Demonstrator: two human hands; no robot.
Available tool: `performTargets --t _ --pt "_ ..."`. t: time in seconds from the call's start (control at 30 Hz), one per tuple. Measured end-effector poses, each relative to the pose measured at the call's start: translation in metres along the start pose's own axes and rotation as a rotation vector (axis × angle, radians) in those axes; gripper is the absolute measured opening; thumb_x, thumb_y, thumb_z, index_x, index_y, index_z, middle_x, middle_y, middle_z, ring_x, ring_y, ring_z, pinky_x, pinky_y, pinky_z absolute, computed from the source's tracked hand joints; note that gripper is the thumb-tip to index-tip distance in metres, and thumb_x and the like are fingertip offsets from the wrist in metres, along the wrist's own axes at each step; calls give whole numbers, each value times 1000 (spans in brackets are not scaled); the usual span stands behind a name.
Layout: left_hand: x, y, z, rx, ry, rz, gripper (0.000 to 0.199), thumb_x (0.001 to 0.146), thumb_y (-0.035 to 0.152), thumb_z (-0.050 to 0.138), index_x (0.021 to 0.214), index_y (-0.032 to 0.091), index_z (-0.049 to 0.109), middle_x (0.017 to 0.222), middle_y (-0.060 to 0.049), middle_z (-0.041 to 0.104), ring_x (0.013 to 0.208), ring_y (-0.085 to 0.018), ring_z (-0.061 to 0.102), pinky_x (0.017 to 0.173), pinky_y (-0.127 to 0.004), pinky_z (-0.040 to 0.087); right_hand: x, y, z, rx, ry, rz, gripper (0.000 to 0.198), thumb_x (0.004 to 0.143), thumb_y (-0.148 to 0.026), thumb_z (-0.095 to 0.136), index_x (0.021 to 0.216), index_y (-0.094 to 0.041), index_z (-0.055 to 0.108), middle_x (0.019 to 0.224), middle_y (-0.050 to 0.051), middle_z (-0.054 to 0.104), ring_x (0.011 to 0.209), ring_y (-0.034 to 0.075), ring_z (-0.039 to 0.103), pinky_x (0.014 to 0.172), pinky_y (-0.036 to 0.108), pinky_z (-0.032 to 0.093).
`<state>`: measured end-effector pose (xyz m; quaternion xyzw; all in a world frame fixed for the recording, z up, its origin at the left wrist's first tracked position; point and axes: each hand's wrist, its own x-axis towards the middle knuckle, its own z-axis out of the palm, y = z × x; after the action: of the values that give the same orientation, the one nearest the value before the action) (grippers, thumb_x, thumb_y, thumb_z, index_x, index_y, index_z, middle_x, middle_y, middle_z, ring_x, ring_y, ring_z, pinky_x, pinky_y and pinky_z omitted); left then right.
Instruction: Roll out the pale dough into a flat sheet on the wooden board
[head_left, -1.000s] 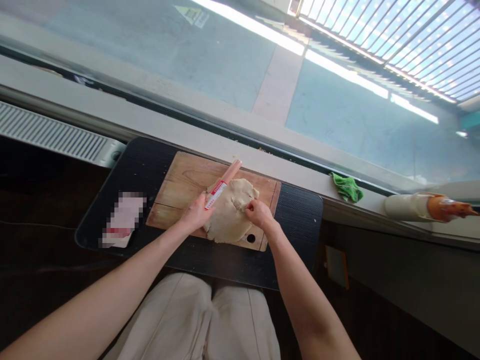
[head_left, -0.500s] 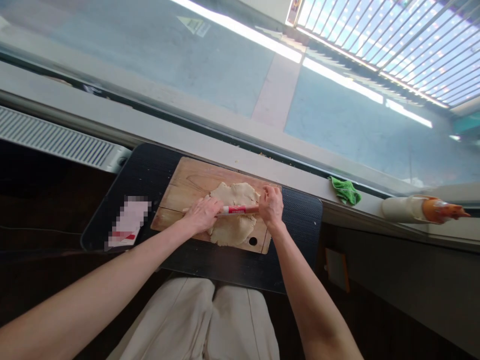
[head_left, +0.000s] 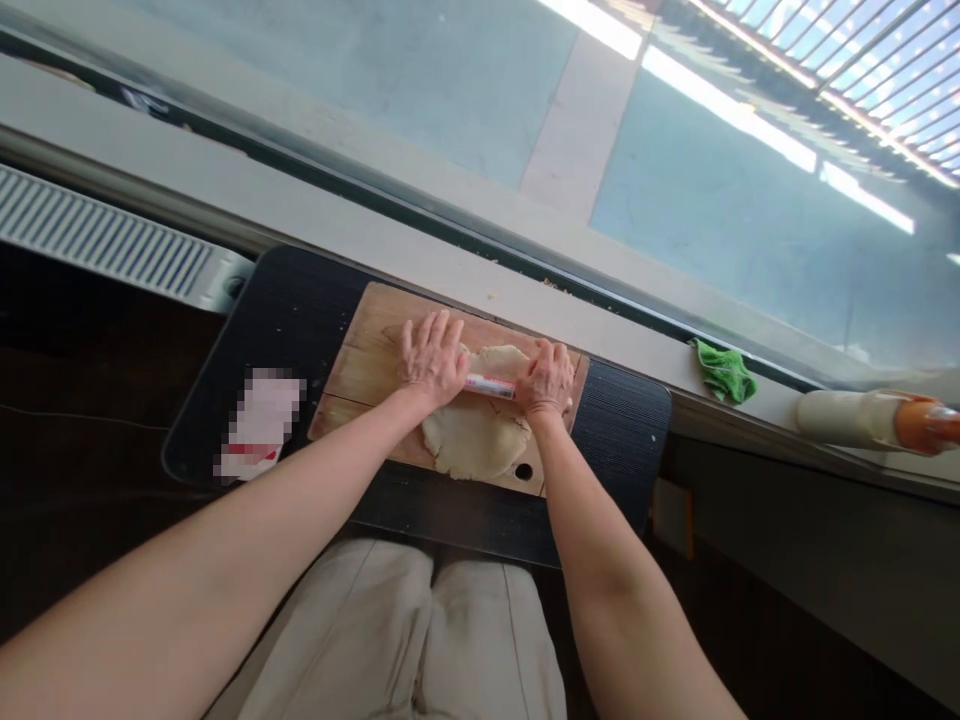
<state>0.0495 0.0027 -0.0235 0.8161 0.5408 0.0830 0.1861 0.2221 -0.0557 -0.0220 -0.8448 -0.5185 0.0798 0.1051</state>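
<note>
Both hands are sitting on the rolling pin (head_left: 490, 386), which is lying crosswise over the far part of the dough (head_left: 480, 440). The left hand (head_left: 433, 358) is resting palm down on one end, its fingers stretching forward and spreading rather than wrapping round. The right hand (head_left: 546, 378) is covering the other end with bent fingers; whether they are closing round the pin, I cannot tell. Between them, the printed red-and-white middle is showing.

The dough is lying flat on the wooden board (head_left: 375, 340), its ragged edge stopping just beside the board's round hole, and the board is resting on the black desk (head_left: 626, 420).

Now the feel of it: the dough is looking soft, pliable and rather crumbly, cracking at the rim, so it is probably asking for flat palms or broad support underneath, not a pinch at an edge. The pin is looking stiff, slim and fairly light, the ends being the sensible hold.

Over on the sill (head_left: 330, 230), a green cloth (head_left: 724, 371) is lying crumpled, well apart from the hands.
</note>
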Motion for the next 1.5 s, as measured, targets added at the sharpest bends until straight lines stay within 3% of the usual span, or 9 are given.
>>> performTargets --t 0.17,0.23,0.47,0.73,0.97,1.23,1.43,1.5 --pt "-47 -9 -1 -6 -43 112 55 89 35 37 141 16 39 151 -13 33 141 -27 24 116 -50 6 -45 1 -1 8 -88 6 26 88 -19 37 100 -22 60 97 7 57 95 22 49 83 33 36" --pt "-51 -12 0 2 -44 141 57 89 36 36 141 13 38 151 -13 33 142 -27 23 116 -49 7 -49 1 0 11 -98 -12 24 88 -20 39 99 -22 60 96 6 58 95 22 49 83 33 35" --pt "15 -8 3 40 27 75 57 87 32 38 142 14 37 152 -14 31 141 -29 26 114 -56 7 18 -5 5 28 51 47 24 86 -18 40 104 -19 56 102 9 56 96 23 49 86 37 36" --pt "-39 -19 10 23 50 211 50 88 33 40 136 23 47 148 -8 40 138 -27 33 115 -53 12 -37 3 4 49 37 -114 30 82 -21 47 110 -22 57 122 7 53 110 23 45 97 39 33" --pt "16 -17 4 59 94 224 49 86 31 42 133 19 51 146 -11 43 137 -30 33 113 -57 12 18 -1 6 26 72 -107 30 83 -20 45 111 -19 57 120 9 54 110 24 45 97 39 33" --pt "-40 -20 12 68 89 231 48 86 32 42 133 23 51 144 -7 45 134 -29 38 114 -53 16 -37 8 6 5 39 -200 43 85 -25 43 127 -22 53 131 8 51 116 24 44 101 41 31" --pt "15 -19 5 49 105 255 49 85 33 43 131 19 52 142 -10 47 133 -31 37 112 -57 13 13 3 8 51 85 -152 39 85 -23 44 122 -18 55 126 10 55 117 25 43 102 43 30" --pt "18 -18 3 33 111 245 49 85 33 43 131 18 52 142 -11 48 133 -32 37 112 -58 13 14 3 8 62 91 -124 38 85 -22 43 120 -18 56 124 10 56 117 25 43 102 44 30"
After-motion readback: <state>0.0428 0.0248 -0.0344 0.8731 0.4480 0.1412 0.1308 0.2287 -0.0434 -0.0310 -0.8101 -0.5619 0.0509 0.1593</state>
